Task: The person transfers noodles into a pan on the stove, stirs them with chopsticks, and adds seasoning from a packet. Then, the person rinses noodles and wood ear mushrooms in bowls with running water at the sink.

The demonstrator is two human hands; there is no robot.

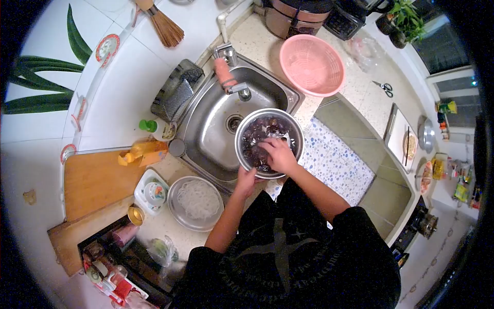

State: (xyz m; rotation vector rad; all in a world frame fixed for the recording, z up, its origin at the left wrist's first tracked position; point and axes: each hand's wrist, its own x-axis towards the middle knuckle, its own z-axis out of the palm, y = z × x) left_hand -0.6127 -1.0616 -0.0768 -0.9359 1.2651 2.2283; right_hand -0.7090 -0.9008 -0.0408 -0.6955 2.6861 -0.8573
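Note:
A round steel bowl (241,135) with dark pieces in liquid (254,135) is over the right front edge of the steel sink (206,139). My left hand (247,180) grips the bowl's near left rim from outside. Inside the bowl, my right hand (278,154) reaches down into the dark pieces; its fingers are bent, and their tips touch the contents. Whether they hold a piece is hidden. The faucet (237,88), with a pink-orange cover on it, stands at the sink's back edge.
Left of me, a steel bowl of white noodles (198,200) sits on the counter, near a small white dish (154,192) and a yellow-orange bottle (143,152). A pink basket (312,65) stands right of the sink, with scissors (385,89) further right.

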